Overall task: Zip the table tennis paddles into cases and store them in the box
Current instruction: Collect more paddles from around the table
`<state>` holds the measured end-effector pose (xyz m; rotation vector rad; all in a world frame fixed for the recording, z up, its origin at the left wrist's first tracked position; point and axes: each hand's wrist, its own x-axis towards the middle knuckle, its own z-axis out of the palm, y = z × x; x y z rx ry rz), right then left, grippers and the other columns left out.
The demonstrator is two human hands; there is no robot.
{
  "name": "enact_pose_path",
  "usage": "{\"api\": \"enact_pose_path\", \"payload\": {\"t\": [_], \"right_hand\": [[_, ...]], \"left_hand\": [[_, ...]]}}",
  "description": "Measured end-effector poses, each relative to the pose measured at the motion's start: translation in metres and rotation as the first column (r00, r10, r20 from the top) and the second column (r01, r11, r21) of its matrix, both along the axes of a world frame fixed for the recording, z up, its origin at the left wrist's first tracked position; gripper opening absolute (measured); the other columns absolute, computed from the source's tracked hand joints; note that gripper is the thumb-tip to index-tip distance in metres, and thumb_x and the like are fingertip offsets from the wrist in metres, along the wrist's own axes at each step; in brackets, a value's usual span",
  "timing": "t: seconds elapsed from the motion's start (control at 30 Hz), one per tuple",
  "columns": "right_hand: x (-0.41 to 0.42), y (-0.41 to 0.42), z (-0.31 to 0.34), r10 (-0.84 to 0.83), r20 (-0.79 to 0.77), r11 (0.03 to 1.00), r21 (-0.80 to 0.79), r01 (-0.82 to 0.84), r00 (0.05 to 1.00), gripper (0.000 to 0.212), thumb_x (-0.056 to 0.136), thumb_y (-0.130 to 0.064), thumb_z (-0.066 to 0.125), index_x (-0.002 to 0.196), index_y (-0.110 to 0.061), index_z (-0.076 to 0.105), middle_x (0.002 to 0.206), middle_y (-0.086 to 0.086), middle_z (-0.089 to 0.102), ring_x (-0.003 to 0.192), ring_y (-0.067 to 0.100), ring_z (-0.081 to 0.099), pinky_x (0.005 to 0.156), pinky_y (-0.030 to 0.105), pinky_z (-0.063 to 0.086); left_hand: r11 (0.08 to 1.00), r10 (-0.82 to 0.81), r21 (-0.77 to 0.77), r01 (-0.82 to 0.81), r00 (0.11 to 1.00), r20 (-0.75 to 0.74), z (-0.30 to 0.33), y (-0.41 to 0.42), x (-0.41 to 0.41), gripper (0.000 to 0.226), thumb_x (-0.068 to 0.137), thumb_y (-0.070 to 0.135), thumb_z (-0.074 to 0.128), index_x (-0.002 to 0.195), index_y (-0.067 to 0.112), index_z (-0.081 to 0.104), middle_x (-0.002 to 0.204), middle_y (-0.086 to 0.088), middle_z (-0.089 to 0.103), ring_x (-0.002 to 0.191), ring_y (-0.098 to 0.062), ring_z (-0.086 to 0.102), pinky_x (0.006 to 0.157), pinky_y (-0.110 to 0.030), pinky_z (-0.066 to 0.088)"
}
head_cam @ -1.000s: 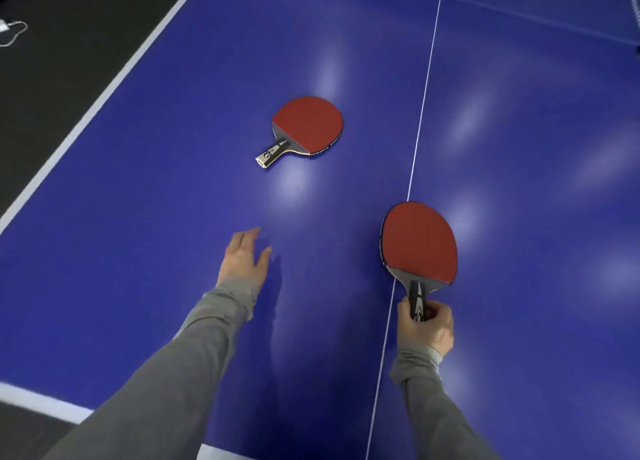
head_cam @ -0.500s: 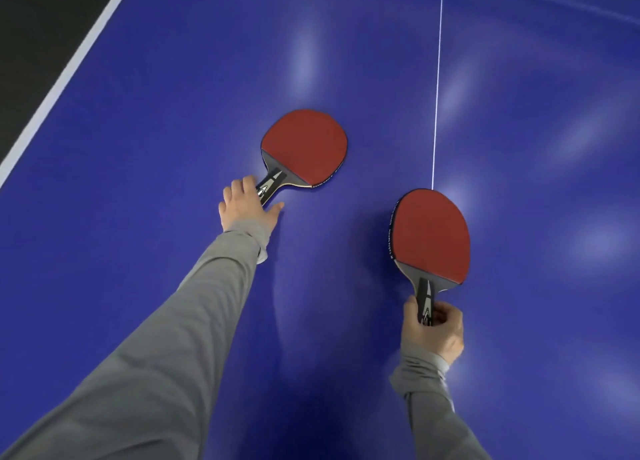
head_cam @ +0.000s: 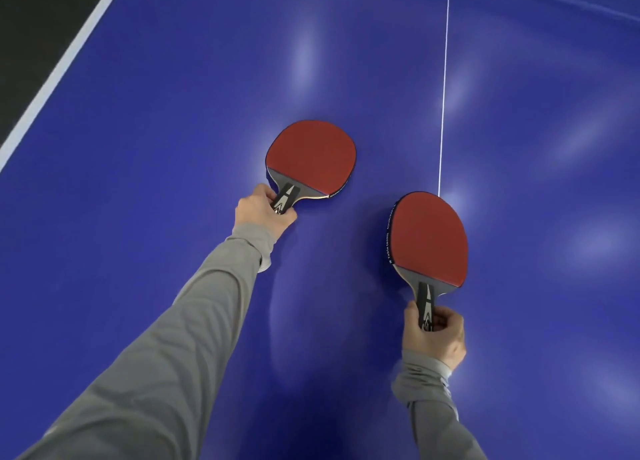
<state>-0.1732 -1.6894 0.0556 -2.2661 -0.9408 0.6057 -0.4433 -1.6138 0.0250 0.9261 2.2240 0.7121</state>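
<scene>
Risk first, nearest grip outward. Right hand (head_cam: 433, 335), lower right of frame, has its fingers and thumb curled round only the butt end of the handle of the near paddle (head_cam: 429, 241). Blade points up-frame, red rubber facing the camera, its upper edge just at the white centre line (head_cam: 444, 78). Held that far back, the blade could swing or twist out if the carry is quick. Whether the blade rests on the blue table (head_cam: 173, 113) or hangs just above it, cannot tell.

Left hand (head_cam: 263, 213), mid-frame, arm stretched well forward in a grey sleeve (head_cam: 194, 303). Fingers wrapped round the short handle of the far paddle (head_cam: 311, 158), thumb on the right side of the handle. Blade looks flat on the table or barely lifted; cannot tell which. Likely slip: a long reach gives a weak hold, and the rubber face could drag across the table on the pull back.

Paddles lie near each other but apart; bringing both in together could knock the blades edge to edge.

Bigger snag: no case and no box in view. With both hands full, one paddle probably has to be set down again before any zip can be worked.

White edge stripe (head_cam: 55, 75) and dark floor (head_cam: 31, 12) sit upper left.
</scene>
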Motion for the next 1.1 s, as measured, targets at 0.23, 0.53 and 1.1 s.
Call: {"api": "enact_pose_path", "payload": {"t": [0.23,0.53,1.1], "right_hand": [[0.017,-0.044,0.003,0.079,0.057,0.994,0.071,-0.083,0.995,0.035,0.060,-0.044,0.062,0.082,-0.018,0.051,0.075,-0.003,0.057,0.069,0.018,0.052,0.070,0.028,0.038],[0.058,-0.123,0.003,0.164,0.049,0.986,0.024,-0.165,0.985,0.028,0.069,-0.023,0.078,0.084,-0.014,0.056,0.075,-0.001,0.058,0.067,0.018,0.053,0.069,0.027,0.038],[0.051,-0.205,0.002,0.434,-0.017,0.899,0.071,-0.432,0.901,0.028,0.065,-0.026,0.079,0.082,-0.018,0.057,0.073,-0.003,0.061,0.065,0.018,0.058,0.061,0.028,0.046]], "left_hand": [[0.978,0.210,-0.019,-0.209,0.973,0.099,0.010,-0.113,0.056,0.029,0.069,0.031,0.073,0.083,0.021,0.049,0.064,0.015,0.056,0.070,-0.020,0.060,0.065,-0.027,0.047],[0.884,0.466,-0.036,-0.465,0.877,0.116,0.020,-0.255,0.153,0.028,0.068,0.021,0.076,0.081,0.019,0.051,0.057,0.019,0.055,0.056,-0.015,0.054,0.061,-0.023,0.037],[0.881,0.387,-0.070,-0.468,0.627,0.676,0.005,-0.324,0.211,0.009,0.086,0.018,0.066,0.092,0.019,0.060,0.076,-0.002,0.064,0.079,-0.019,0.060,0.078,-0.040,0.056]]}}
